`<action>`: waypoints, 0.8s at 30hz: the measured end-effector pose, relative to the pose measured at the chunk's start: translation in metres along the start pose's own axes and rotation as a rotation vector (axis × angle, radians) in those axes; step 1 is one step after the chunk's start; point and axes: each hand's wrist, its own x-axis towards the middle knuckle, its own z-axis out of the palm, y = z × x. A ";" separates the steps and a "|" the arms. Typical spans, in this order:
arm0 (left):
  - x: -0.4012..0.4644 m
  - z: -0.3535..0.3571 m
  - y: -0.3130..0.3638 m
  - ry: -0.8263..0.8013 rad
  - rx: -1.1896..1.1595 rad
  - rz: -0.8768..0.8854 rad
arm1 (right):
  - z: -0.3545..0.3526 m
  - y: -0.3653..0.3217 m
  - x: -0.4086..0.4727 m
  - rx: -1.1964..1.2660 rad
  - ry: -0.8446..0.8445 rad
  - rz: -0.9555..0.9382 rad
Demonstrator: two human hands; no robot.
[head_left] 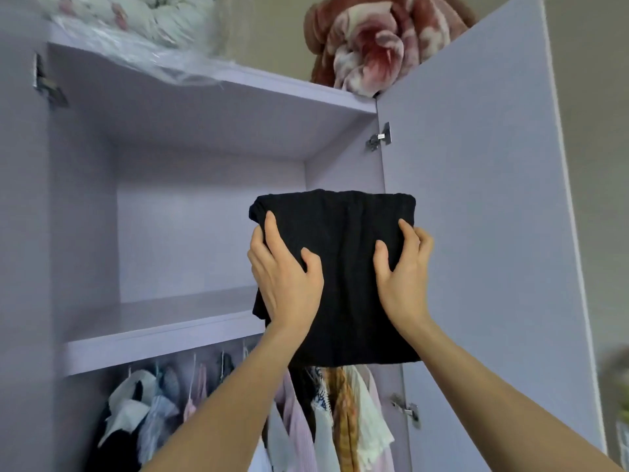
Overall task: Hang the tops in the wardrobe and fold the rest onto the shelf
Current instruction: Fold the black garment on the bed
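A folded black garment [340,267] is held up in front of the open lilac wardrobe, level with its shelf [160,330]. My left hand [284,277] grips the garment's left edge, thumb on top. My right hand [401,270] grips its right side, fingers curled round the edge. The bundle's far end reaches the right part of the shelf opening; whether it rests on the shelf board is hidden. Below the shelf, several tops [299,420] hang on hangers from a rail.
The wardrobe's right door [483,233] stands open beside my right hand. On the wardrobe's top lie a pink-red blanket [374,46] and a bagged pale quilt [136,22]. The shelf's left part is bare.
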 end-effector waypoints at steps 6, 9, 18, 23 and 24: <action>0.055 0.020 -0.084 0.134 0.092 0.048 | 0.103 0.016 0.027 0.091 -0.051 -0.093; 0.087 0.030 -0.137 0.166 0.154 0.064 | 0.170 0.028 0.036 0.145 -0.068 -0.107; 0.190 0.084 -0.313 0.175 0.318 0.039 | 0.388 0.074 0.071 0.223 -0.180 -0.122; 0.219 0.126 -0.395 0.105 0.379 -0.087 | 0.482 0.112 0.085 0.162 -0.282 -0.095; 0.222 0.133 -0.408 0.083 0.391 -0.121 | 0.496 0.119 0.085 0.150 -0.313 -0.082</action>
